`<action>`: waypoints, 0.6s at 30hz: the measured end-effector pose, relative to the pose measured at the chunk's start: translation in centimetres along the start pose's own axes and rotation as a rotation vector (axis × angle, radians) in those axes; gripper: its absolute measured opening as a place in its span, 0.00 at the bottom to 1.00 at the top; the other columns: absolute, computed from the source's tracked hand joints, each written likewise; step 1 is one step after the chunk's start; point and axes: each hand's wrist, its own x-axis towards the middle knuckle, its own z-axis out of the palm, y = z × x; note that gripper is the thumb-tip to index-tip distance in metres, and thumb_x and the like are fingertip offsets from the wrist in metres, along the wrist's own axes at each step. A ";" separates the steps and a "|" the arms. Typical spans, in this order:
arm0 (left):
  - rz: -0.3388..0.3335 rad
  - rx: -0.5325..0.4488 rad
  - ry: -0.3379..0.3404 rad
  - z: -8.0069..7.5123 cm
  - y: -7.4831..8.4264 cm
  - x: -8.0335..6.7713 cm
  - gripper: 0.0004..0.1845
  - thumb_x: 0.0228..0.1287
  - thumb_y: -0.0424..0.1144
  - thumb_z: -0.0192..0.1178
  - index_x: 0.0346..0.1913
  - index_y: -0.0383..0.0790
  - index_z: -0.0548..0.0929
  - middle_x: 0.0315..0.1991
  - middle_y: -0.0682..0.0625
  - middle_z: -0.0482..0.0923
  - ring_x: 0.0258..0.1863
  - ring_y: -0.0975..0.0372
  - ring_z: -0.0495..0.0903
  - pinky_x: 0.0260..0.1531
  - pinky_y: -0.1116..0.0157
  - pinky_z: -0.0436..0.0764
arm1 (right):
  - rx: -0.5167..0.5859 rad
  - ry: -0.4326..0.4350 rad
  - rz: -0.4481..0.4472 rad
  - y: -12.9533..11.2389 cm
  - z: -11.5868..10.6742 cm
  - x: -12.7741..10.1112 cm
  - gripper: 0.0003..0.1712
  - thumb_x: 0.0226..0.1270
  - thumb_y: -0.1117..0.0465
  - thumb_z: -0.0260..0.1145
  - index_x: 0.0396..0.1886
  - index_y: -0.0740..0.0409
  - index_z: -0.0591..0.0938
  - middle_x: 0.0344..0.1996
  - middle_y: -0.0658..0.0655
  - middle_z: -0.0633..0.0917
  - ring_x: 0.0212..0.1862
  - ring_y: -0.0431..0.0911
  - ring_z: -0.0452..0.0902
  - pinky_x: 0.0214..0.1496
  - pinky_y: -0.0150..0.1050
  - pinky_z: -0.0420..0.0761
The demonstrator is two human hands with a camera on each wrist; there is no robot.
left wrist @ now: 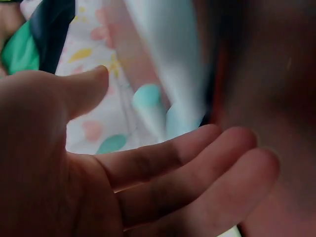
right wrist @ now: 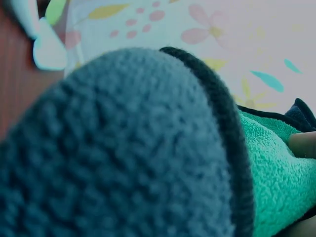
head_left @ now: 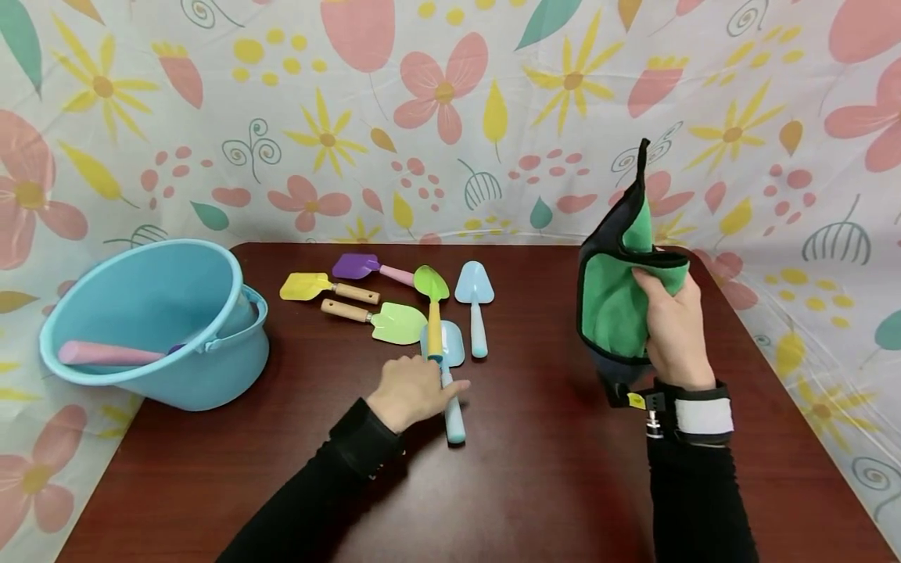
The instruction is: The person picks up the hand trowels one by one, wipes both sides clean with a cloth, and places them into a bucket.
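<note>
Head view looks down over the table (head_left: 535, 485); wrist views sit close to the hands.

A staged tabletop set rather than a lived-in room: a dark wooden table (head_left: 535, 469) draped behind and beside with a flower-printed sheet (head_left: 493, 117), toy garden spades (head_left: 394, 301) and a blue pail (head_left: 158, 324) far left

A green cloth (head_left: 611, 301) with black edging (its outer face dark grey) is held bunched and upright above the worktop (head_left: 535, 469), one corner pointing up. A light-blue toy trowel (head_left: 450, 375) lies flat, scoop away, a yellow-handled green trowel (head_left: 432, 309) across its blade.
</note>
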 end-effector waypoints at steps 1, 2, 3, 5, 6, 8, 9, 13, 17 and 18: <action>-0.011 -0.003 -0.019 0.4 0.3 0.1 0.36 0.65 0.71 0.48 0.12 0.46 0.72 0.16 0.50 0.68 0.20 0.56 0.72 0.22 0.59 0.72 | 0.010 -0.001 -0.004 0.0 0.3 0.0 0.21 0.71 0.61 0.63 0.61 0.60 0.74 0.52 0.58 0.75 0.48 0.47 0.77 0.45 0.34 0.79; -0.020 -0.012 -0.034 0.8 0.5 0.2 0.36 0.64 0.72 0.48 0.12 0.46 0.72 0.16 0.50 0.69 0.20 0.57 0.72 0.22 0.59 0.72 | 0.017 -0.001 -0.008 0.0 0.6 0.1 0.20 0.71 0.61 0.63 0.60 0.61 0.74 0.52 0.58 0.75 0.49 0.48 0.76 0.46 0.34 0.79; -0.027 -0.020 -0.047 1.2 0.7 0.3 0.36 0.64 0.72 0.48 0.12 0.46 0.73 0.17 0.50 0.69 0.20 0.57 0.72 0.23 0.59 0.72 | 0.025 0.000 -0.011 0.0 0.9 0.1 0.20 0.71 0.61 0.63 0.60 0.61 0.74 0.52 0.58 0.75 0.49 0.48 0.76 0.47 0.34 0.79; -0.036 -0.043 -0.061 1.8 1.0 0.4 0.35 0.63 0.71 0.50 0.13 0.46 0.74 0.17 0.50 0.70 0.21 0.57 0.73 0.23 0.59 0.73 | 0.045 -0.002 -0.017 0.1 1.6 0.1 0.20 0.71 0.62 0.63 0.60 0.61 0.74 0.51 0.58 0.75 0.49 0.48 0.76 0.47 0.35 0.78; -0.037 -0.050 -0.062 2.0 1.1 0.4 0.34 0.63 0.70 0.52 0.13 0.46 0.74 0.17 0.50 0.71 0.21 0.56 0.74 0.23 0.59 0.73 | 0.055 -0.004 -0.019 0.1 1.9 0.2 0.20 0.71 0.62 0.63 0.59 0.61 0.74 0.51 0.58 0.75 0.49 0.48 0.76 0.48 0.35 0.78; -0.036 -0.077 -0.062 2.2 1.1 0.4 0.31 0.63 0.67 0.55 0.14 0.45 0.75 0.18 0.49 0.71 0.22 0.56 0.75 0.23 0.59 0.74 | 0.062 -0.009 -0.021 0.3 2.4 0.3 0.20 0.71 0.62 0.63 0.59 0.61 0.74 0.52 0.58 0.76 0.49 0.48 0.76 0.48 0.35 0.78; -0.033 -0.089 -0.062 2.2 1.0 0.4 0.30 0.64 0.64 0.57 0.14 0.45 0.75 0.18 0.49 0.72 0.22 0.55 0.76 0.22 0.59 0.74 | 0.065 -0.011 -0.022 0.3 2.7 0.3 0.19 0.71 0.61 0.63 0.59 0.61 0.74 0.52 0.58 0.76 0.49 0.48 0.76 0.48 0.35 0.78; -0.029 -0.153 -0.065 2.0 0.3 0.0 0.23 0.65 0.52 0.59 0.15 0.44 0.75 0.17 0.49 0.72 0.19 0.57 0.74 0.21 0.59 0.73 | 0.063 -0.030 -0.014 0.6 3.4 0.3 0.20 0.72 0.60 0.62 0.60 0.61 0.73 0.52 0.58 0.75 0.49 0.48 0.76 0.48 0.36 0.78; -0.028 -0.209 -0.056 1.5 -0.9 -0.8 0.20 0.64 0.45 0.57 0.15 0.44 0.73 0.15 0.50 0.70 0.16 0.59 0.71 0.18 0.61 0.70 | 0.047 -0.042 0.012 0.9 3.9 0.2 0.20 0.72 0.59 0.63 0.60 0.60 0.73 0.51 0.57 0.76 0.47 0.48 0.77 0.46 0.36 0.79; -0.027 -0.221 -0.050 1.3 -1.2 -1.1 0.20 0.64 0.45 0.57 0.15 0.44 0.73 0.15 0.51 0.69 0.15 0.59 0.71 0.18 0.62 0.70 | 0.044 -0.044 0.017 0.9 4.0 0.2 0.20 0.72 0.59 0.63 0.60 0.60 0.73 0.51 0.57 0.76 0.47 0.48 0.77 0.46 0.36 0.79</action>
